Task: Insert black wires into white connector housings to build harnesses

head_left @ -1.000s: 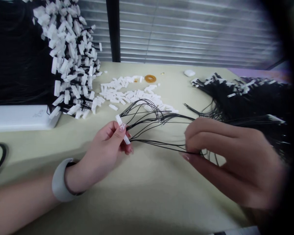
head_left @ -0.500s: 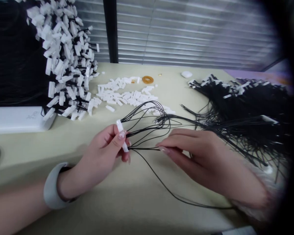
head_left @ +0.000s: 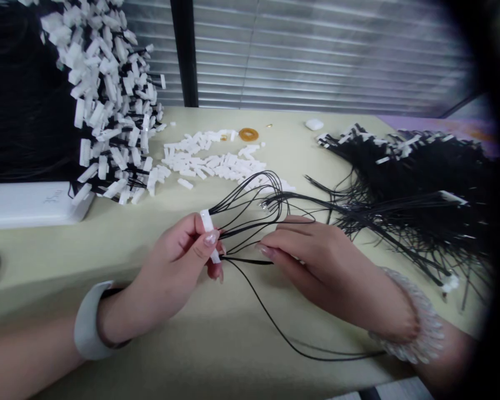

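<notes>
Between thumb and fingers, my left hand (head_left: 173,266) grips a long white connector housing (head_left: 206,220), tilted with its top end to the left. Many thin black wires (head_left: 245,226) come out of its right side and loop back toward the right. My right hand (head_left: 320,255) is closed in a pinch at the wires near the housing's lower end. A dark wire (head_left: 250,261) runs from the housing to those fingers; how many strands they hold is hidden. One loose wire (head_left: 266,311) curves down below both hands.
Loose white housings (head_left: 216,164) are scattered behind my hands, near an amber ring (head_left: 248,134). Wires with white connectors (head_left: 108,100) are heaped at left, by a white box (head_left: 29,204). Another black wire pile (head_left: 425,172) lies at right. A blind-covered panel (head_left: 316,55) stands behind.
My right hand has shifted slightly left, closer to the housing, and its beaded wristband is now in fuller view. The left hand still holds the housing, slightly lower and to the right.
</notes>
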### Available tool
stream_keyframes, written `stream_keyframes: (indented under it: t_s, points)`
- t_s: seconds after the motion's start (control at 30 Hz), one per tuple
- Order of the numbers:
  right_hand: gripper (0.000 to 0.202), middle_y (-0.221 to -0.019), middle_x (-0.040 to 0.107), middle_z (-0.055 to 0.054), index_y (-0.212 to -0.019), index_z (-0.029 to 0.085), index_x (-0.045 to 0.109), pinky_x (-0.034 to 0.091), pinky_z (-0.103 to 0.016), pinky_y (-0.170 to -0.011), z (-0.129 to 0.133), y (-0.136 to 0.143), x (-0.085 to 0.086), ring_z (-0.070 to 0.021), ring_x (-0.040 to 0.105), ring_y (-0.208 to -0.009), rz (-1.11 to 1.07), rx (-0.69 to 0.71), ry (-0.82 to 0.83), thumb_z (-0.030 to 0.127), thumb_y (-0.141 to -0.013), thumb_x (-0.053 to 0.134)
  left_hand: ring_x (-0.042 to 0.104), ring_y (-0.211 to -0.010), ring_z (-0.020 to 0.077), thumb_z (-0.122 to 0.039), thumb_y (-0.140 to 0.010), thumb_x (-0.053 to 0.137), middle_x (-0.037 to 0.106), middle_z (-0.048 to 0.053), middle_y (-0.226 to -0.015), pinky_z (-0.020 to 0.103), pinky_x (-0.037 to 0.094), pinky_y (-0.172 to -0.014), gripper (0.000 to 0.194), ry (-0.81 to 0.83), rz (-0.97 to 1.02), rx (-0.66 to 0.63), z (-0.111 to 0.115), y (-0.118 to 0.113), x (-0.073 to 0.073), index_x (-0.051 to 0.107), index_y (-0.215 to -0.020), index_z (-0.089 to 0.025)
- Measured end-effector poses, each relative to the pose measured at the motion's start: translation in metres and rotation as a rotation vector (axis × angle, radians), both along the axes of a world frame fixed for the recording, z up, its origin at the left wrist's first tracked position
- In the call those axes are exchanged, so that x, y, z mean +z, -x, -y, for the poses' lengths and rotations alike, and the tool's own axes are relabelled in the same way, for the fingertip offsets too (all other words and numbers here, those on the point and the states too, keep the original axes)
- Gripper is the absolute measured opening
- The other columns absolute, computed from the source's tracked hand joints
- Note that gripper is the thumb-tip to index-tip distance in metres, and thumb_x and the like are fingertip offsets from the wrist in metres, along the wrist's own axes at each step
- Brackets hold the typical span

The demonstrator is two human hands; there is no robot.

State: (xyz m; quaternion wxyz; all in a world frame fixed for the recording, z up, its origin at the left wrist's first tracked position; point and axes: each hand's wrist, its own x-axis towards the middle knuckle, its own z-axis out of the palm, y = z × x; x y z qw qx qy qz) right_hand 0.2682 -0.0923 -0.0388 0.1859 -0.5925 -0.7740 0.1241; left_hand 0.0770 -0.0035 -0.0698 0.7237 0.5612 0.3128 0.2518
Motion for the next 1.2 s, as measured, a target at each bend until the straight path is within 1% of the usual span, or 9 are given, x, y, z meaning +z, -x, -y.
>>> stream_keyframes:
  t_s: [0.13, 0.27, 0.37, 0.5, 0.73, 0.87, 0.97, 1.1, 1.2]
  points:
    - [0.016, -0.068, 0.056, 0.001, -0.083, 0.017, 0.057, 0.035, -0.022, -0.062, 0.0, -0.001, 0.0, -0.009, 0.049, -0.064, -0.045, -0.017, 0.055, 0.016, -0.087, 0.042, 0.053, -0.057, 0.0109, -0.03, -0.085, 0.049, 0.054, 0.0, -0.073, 0.024, 0.047, -0.053, 0.011, -0.02, -0.001, -0.008, 0.0, 0.0, -0.001, 0.053, -0.085, -0.019]
    - [0.014, -0.07, 0.06, 0.003, -0.088, 0.019, 0.061, 0.035, -0.019, -0.058, 0.0, -0.001, -0.001, -0.0067, 0.051, -0.061, -0.147, 0.036, 0.074, 0.015, -0.085, 0.048, 0.054, -0.055, 0.0102, -0.029, -0.085, 0.05, 0.054, -0.001, -0.072, 0.023, 0.047, -0.053, 0.011, -0.026, -0.004, -0.015, 0.0, 0.0, 0.0, 0.053, -0.084, -0.019]
    - [0.013, -0.067, 0.059, 0.003, -0.087, 0.019, 0.062, 0.035, -0.018, -0.057, 0.001, 0.0, -0.001, -0.006, 0.05, -0.057, -0.197, 0.08, 0.101, 0.017, -0.085, 0.049, 0.054, -0.053, 0.0098, -0.03, -0.085, 0.049, 0.054, -0.002, -0.071, 0.023, 0.047, -0.052, 0.011, -0.044, -0.003, -0.004, 0.002, -0.001, 0.001, 0.053, -0.083, -0.019]
    - [0.013, -0.07, 0.059, 0.003, -0.089, 0.02, 0.062, 0.036, -0.019, -0.059, 0.003, 0.002, -0.002, -0.0066, 0.051, -0.062, -0.204, 0.095, 0.097, 0.021, -0.086, 0.049, 0.054, -0.054, 0.0096, -0.03, -0.086, 0.048, 0.054, -0.002, -0.072, 0.023, 0.048, -0.052, 0.012, -0.071, -0.012, -0.007, 0.002, -0.001, 0.0, 0.053, -0.084, -0.019]
    - [0.019, -0.078, 0.058, 0.001, -0.095, 0.021, 0.06, 0.037, -0.022, -0.067, 0.002, 0.006, -0.005, -0.0095, 0.053, -0.074, -0.123, 0.117, 0.122, 0.018, -0.088, 0.042, 0.055, -0.055, 0.0088, -0.03, -0.087, 0.047, 0.053, -0.002, -0.073, 0.022, 0.047, -0.053, 0.012, -0.124, -0.033, -0.047, 0.001, 0.002, -0.003, 0.051, -0.087, -0.019]
    - [0.02, -0.077, 0.057, 0.0, -0.089, 0.019, 0.059, 0.038, -0.023, -0.068, 0.001, 0.006, -0.009, -0.0104, 0.052, -0.073, -0.107, 0.101, 0.143, 0.02, -0.089, 0.039, 0.055, -0.055, 0.0081, -0.029, -0.087, 0.045, 0.051, -0.002, -0.073, 0.021, 0.048, -0.054, 0.011, -0.161, -0.046, -0.08, 0.002, 0.002, -0.002, 0.05, -0.087, -0.019]
    - [0.02, -0.078, 0.057, 0.0, -0.09, 0.019, 0.058, 0.038, -0.024, -0.068, 0.001, 0.007, -0.01, -0.0108, 0.052, -0.072, -0.108, 0.064, 0.154, 0.019, -0.089, 0.038, 0.054, -0.055, 0.0072, -0.029, -0.088, 0.045, 0.05, -0.003, -0.073, 0.019, 0.048, -0.053, 0.011, -0.169, -0.036, -0.084, 0.003, 0.002, -0.002, 0.05, -0.087, -0.019]
    - [0.019, -0.072, 0.056, 0.001, -0.085, 0.018, 0.058, 0.037, -0.021, -0.063, -0.001, 0.007, -0.009, -0.0085, 0.05, -0.066, -0.19, 0.051, 0.172, 0.019, -0.089, 0.039, 0.055, -0.057, 0.0073, -0.03, -0.088, 0.045, 0.05, -0.004, -0.072, 0.019, 0.048, -0.054, 0.011, -0.16, -0.056, -0.093, 0.004, 0.002, -0.001, 0.049, -0.088, -0.02]
    - [0.019, -0.071, 0.058, 0.002, -0.089, 0.019, 0.06, 0.036, -0.019, -0.062, -0.002, 0.009, -0.008, -0.0073, 0.051, -0.065, -0.242, 0.076, 0.179, 0.017, -0.089, 0.041, 0.055, -0.058, 0.0073, -0.03, -0.088, 0.045, 0.049, -0.004, -0.071, 0.019, 0.048, -0.056, 0.011, -0.158, -0.07, -0.113, 0.004, 0.004, -0.002, 0.048, -0.088, -0.02]
